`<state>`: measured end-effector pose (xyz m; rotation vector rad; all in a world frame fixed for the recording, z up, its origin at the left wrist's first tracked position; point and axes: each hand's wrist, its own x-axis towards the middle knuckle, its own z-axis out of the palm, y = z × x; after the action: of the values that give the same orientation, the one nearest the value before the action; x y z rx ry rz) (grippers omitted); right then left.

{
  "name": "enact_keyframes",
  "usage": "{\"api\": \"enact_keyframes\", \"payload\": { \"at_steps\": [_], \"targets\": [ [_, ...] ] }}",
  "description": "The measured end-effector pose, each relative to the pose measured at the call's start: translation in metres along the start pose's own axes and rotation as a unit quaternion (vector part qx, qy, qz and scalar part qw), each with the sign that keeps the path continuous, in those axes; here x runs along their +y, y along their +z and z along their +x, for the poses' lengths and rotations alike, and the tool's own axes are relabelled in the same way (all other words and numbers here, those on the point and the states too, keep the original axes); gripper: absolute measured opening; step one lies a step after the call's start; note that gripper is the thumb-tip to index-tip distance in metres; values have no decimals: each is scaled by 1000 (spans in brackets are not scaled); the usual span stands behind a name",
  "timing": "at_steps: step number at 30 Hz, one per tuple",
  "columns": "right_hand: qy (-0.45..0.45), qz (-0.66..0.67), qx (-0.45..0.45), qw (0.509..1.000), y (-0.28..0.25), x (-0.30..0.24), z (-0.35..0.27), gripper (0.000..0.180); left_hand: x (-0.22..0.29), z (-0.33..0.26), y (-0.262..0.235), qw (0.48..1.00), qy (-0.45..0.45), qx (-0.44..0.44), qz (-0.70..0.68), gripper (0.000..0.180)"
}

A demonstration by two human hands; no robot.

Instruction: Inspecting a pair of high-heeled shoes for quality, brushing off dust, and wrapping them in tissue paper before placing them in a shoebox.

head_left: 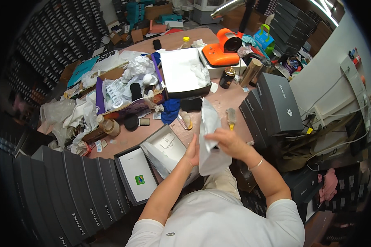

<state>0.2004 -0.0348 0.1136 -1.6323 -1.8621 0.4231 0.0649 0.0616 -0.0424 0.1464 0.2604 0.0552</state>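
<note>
Right hand [228, 142] gripping white bag [210, 140], left hand [191, 153] steadying it (above open box [152, 164])

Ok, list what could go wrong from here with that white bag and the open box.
The white bag, held upright between left hand and right hand, may tear or crease. The open shoe box overhangs the table edge and could tip. A brush lies close enough to get knocked.

An orange machine [223, 50] sits at the bench's far edge, a dark jar [227, 77] just before it. Grey boxes [276, 105] stack along the right edge.
</note>
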Motion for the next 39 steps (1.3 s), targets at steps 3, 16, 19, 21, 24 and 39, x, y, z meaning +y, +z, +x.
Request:
{"api": "enact_keyframes", "payload": {
  "at_steps": [3,16,19,21,24,39],
  "targets": [
    [-43,239,-121,963,46,-49,-26,35,-31,8,-10,989,92,23,114,67],
    [208,347,-171,899,62,-19,-22,72,63,-110,-27,717,393,420,393,87],
    [105,158,-109,976,137,-4,-11,73,44,-88,-53,734,488,461,108,80],
    [119,86,-88,985,203,37,-12,69,6,-81,-48,782,432,430,132,71],
    [211,92,-137,964,212,30,0,65,-31,-112,-40,760,370,393,363,53],
    [243,211,-70,944,119,13,-43,44,-5,-246,-63,614,282,471,567,26]
  ]
}}
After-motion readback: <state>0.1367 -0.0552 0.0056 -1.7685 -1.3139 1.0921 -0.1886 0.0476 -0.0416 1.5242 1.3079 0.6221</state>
